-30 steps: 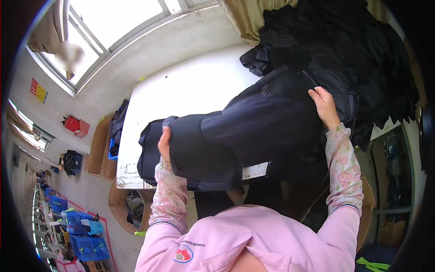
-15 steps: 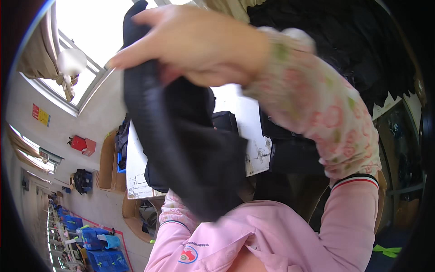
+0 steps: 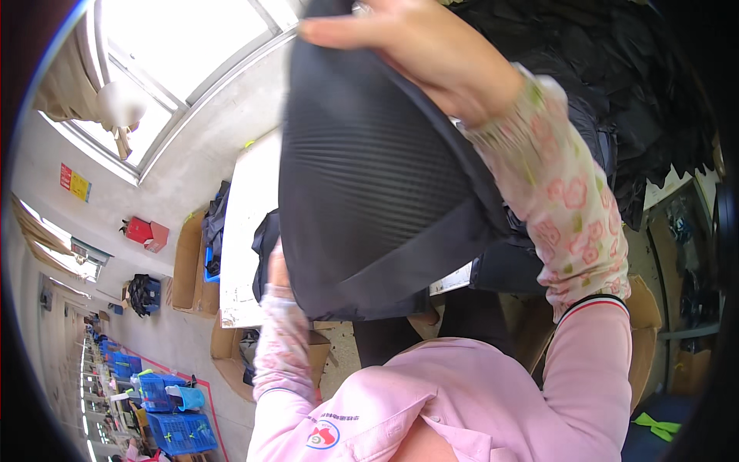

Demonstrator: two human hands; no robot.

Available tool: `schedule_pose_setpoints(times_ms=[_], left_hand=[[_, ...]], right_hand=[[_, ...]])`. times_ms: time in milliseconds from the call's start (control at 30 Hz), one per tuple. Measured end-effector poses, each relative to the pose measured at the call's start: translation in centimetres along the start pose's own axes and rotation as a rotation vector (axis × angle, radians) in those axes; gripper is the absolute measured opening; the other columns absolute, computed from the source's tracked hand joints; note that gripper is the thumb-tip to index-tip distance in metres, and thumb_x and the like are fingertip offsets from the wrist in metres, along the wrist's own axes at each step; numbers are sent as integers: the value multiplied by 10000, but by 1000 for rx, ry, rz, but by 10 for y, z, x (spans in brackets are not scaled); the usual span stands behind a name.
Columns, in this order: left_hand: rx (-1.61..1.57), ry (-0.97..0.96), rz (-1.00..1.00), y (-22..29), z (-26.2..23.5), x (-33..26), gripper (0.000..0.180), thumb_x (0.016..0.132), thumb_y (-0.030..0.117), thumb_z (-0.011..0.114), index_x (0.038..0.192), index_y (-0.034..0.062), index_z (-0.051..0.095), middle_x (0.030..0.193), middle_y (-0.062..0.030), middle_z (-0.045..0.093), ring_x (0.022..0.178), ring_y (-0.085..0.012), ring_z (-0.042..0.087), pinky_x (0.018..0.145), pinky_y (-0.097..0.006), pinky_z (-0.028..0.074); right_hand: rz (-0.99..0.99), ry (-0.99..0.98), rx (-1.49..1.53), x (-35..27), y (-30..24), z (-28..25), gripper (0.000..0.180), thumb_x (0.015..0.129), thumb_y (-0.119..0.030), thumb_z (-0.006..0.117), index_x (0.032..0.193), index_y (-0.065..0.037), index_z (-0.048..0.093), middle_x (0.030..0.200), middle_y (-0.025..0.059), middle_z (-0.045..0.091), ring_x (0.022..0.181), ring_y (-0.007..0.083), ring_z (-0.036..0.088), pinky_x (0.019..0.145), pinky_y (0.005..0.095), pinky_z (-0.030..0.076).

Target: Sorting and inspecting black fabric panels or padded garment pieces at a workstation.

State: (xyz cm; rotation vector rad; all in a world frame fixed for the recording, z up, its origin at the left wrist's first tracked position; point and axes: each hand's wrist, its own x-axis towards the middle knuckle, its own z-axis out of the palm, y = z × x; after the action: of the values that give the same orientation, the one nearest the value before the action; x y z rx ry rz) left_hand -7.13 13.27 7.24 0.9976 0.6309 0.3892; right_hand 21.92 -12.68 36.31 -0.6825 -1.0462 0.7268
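A black fabric piece (image 3: 369,169) with a ribbed middle and a smooth lower band hangs spread out in front of me. My right hand (image 3: 435,58) grips its upper edge, raised high, with the thumb reaching left across the cloth. My left hand (image 3: 278,266) is low at the fabric's left edge, beside another fold of black cloth. Its fingers are hidden behind the fabric, so I cannot see what they hold. Both forearms wear pale flowered sleeves.
A white table (image 3: 250,215) lies behind the fabric. Beyond my right arm is a large heap of black cloth (image 3: 631,85). Cardboard boxes (image 3: 192,266) stand at the table's left, and blue crates (image 3: 181,433) sit on the floor at lower left.
My right hand has moved to the right with the black fabric, which has swung from a narrow fold into a broad, spread panel. Part of my left hand has come into view.
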Motion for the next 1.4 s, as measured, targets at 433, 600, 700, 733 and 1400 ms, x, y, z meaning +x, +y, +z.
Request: schedule_pose_setpoints(times_ms=[433,600,700,733,1400], left_hand=[[1791,618,661,47,-34,7,742,722,171,828,1363,88,463,1422,-257,411,1275,-440,437,1050,-404,391],[1790,-270,579,-46,100,-14,741,836,442,699,1454,164,398,1556,-213,221,1440,-408,204,1134,-581,189],[1702,-368,419,-92,79,0,778,865,514,643,1497,187,327,1588,-203,132,1473,-389,111,1143,-601,124],[1529,-374,372,-96,71,2,796,875,532,624,1515,195,290,1600,-195,90,1481,-382,79,1150,-593,105],[818,-405,661,-7,160,67,866,796,199,800,1481,15,303,1496,-144,367,1393,-244,344,1140,-347,269]], right_hand=[[384,441,-638,-179,370,-72,842,778,-146,767,1422,56,264,959,183,619,872,213,634,766,319,518],[637,238,-567,-156,287,-78,597,799,-141,725,1299,16,438,1145,253,613,1038,362,628,907,404,491],[470,221,-1061,-160,251,-141,389,830,-51,622,1212,-45,544,1132,148,621,1053,313,615,865,406,494],[350,218,-1346,-165,237,-167,381,829,-35,595,1206,-61,550,1149,131,613,1097,312,589,913,422,472],[-48,138,-945,-118,-7,-183,150,959,-42,546,1055,53,613,882,-41,621,803,33,530,728,200,443]])
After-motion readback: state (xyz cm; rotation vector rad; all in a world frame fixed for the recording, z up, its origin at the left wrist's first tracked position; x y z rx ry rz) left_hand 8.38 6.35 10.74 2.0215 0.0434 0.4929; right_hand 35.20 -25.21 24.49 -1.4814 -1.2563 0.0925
